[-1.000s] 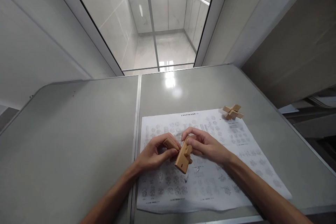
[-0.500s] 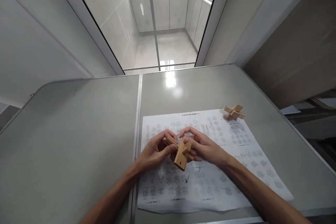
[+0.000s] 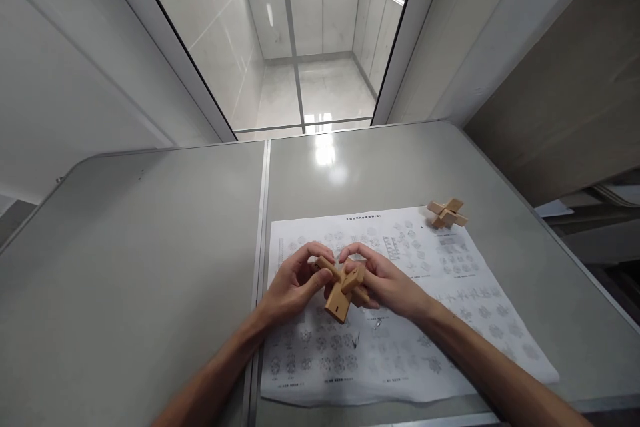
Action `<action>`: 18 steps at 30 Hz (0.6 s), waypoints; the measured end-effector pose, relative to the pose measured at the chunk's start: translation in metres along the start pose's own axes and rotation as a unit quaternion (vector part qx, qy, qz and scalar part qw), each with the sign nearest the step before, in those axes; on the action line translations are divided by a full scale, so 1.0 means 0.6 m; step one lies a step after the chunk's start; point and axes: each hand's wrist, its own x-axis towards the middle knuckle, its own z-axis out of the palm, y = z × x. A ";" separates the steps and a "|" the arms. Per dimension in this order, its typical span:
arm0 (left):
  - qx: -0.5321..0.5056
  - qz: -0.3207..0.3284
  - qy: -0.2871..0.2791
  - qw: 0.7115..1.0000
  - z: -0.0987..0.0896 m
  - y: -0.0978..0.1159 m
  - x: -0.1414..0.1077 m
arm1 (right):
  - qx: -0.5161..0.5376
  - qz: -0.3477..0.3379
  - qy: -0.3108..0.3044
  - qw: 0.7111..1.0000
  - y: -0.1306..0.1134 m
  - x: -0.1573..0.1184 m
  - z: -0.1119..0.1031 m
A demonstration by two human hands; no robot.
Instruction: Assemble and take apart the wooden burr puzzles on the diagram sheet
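A light wooden interlocking block puzzle [image 3: 339, 302] is held between both hands above a printed sheet [image 3: 400, 353]. My left hand [image 3: 295, 283] grips its left piece, with the thumb on top and the fingers curled behind. My right hand [image 3: 393, 283] pinches the pieces on the right side; some of its fingertips are hidden behind the wood. One flat piece with a small dark mark points down toward me. Another wooden puzzle [image 3: 447, 213], cross-shaped, rests at the sheet's upper right corner.
The grey-green table [image 3: 200, 247] has a metal seam [image 3: 263, 213] running just left of the sheet. Beyond its far edge stands a glass sliding door [image 3: 295, 47]. A brown panel [image 3: 565, 93] rises on the right.
The held puzzle has turned a little, its lower piece shifting slightly left and its right piece tilting across the front. Both hands keep their hold, with small finger shifts.
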 end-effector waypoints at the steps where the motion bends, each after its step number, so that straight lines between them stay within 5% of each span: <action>1: -0.001 0.000 0.009 1.000 0.001 0.002 0.001 | 0.007 0.002 0.008 1.000 0.000 0.001 -0.001; 7: 0.110 0.012 0.052 0.992 -0.003 0.006 -0.003 | 0.071 0.014 0.020 0.997 0.006 0.001 -0.010; 18: 0.137 0.068 -0.029 0.988 -0.013 -0.030 -0.011 | 0.048 0.024 0.042 0.998 0.010 0.001 -0.011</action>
